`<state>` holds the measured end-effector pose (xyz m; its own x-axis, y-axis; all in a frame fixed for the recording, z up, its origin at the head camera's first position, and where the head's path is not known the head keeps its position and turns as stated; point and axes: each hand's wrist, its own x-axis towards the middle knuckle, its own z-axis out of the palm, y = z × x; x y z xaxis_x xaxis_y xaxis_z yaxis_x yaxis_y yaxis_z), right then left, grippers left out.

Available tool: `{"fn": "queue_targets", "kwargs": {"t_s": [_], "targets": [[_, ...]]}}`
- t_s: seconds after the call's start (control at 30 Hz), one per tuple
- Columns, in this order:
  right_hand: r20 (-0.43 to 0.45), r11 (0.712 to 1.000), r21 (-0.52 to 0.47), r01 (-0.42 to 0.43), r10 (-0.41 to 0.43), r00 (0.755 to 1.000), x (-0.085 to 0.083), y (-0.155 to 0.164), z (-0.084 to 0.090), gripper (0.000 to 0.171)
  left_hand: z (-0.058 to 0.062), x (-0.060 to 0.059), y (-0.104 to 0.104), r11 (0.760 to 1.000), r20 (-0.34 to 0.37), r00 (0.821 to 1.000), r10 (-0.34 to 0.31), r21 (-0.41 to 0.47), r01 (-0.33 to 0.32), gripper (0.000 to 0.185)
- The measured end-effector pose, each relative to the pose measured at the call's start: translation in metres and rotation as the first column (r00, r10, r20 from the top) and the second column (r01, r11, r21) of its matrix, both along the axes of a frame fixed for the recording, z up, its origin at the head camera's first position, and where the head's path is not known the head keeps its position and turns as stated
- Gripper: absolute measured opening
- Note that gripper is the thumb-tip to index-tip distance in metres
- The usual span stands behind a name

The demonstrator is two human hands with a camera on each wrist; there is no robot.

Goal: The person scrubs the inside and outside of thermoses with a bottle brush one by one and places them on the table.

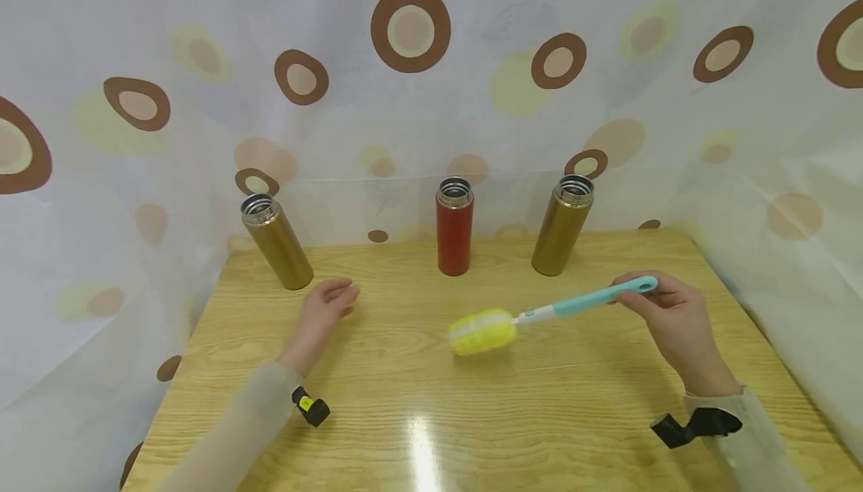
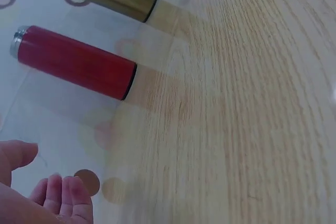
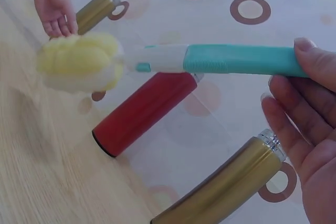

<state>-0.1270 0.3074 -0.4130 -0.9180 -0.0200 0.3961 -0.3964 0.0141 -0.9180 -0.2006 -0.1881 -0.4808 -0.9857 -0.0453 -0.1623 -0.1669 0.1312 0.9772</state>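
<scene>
- Open wooden tabletop (image 1: 404,402) is seen across the front and middle.
- The far edge is blocked by three upright lidless flasks: left gold flask (image 1: 276,242), red flask (image 1: 454,227), right gold flask (image 1: 562,225), well apart.

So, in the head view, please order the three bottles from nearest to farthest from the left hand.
From the left hand, which holds nothing:
1. The left gold bottle, just behind the hand at the table's left back.
2. The red bottle, at the middle back.
3. The right gold bottle, at the right back, nearer the right hand holding the brush.
</scene>
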Motion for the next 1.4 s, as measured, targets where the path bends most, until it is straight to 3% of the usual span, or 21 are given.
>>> {"fn": "queue_targets", "kwargs": {"t_s": [0.13,0.3,0.5,0.6,0.7,0.9,1.03,1.13,1.4], "targets": [[-0.065,0.988,-0.097,-0.121,0.115,0.991,-0.006,-0.001,0.0,0.017,0.006,-0.01,0.014,0.996,-0.087,0.995,-0.044,-0.078,0.037,0.047],[-0.164,0.926,-0.223,-0.306,0.274,0.948,-0.013,0.0,-0.001,0.025,0.018,-0.021,0.029,0.986,-0.185,0.977,-0.107,-0.148,0.08,0.045],[-0.204,0.857,-0.339,-0.388,0.335,0.92,-0.018,-0.001,0.0,0.028,0.028,-0.034,0.04,0.976,-0.241,0.957,-0.162,-0.185,0.118,0.045],[-0.214,0.838,-0.368,-0.402,0.344,0.914,-0.018,-0.001,0.001,0.028,0.03,-0.041,0.045,0.973,-0.269,0.945,-0.187,-0.181,0.141,0.044],[-0.22,0.835,-0.381,-0.397,0.335,0.916,-0.018,-0.002,0.001,0.028,0.03,-0.047,0.052,0.975,-0.293,0.936,-0.196,-0.161,0.154,0.046],[-0.212,0.842,-0.389,-0.374,0.313,0.926,-0.017,-0.002,-0.002,0.028,0.03,-0.058,0.071,0.976,-0.284,0.937,-0.203,-0.14,0.168,0.055],[-0.202,0.841,-0.397,-0.367,0.311,0.929,-0.014,-0.003,-0.005,0.027,0.019,-0.066,0.082,0.961,-0.271,0.929,-0.251,-0.182,0.206,0.063],[-0.203,0.839,-0.4,-0.368,0.31,0.929,-0.014,-0.004,-0.008,0.027,0.018,-0.072,0.093,0.946,-0.256,0.922,-0.292,-0.22,0.238,0.074],[-0.198,0.844,-0.401,-0.355,0.299,0.934,-0.014,-0.006,-0.008,0.028,0.026,-0.092,0.124,0.937,-0.26,0.918,-0.301,-0.257,0.235,0.085]]}}
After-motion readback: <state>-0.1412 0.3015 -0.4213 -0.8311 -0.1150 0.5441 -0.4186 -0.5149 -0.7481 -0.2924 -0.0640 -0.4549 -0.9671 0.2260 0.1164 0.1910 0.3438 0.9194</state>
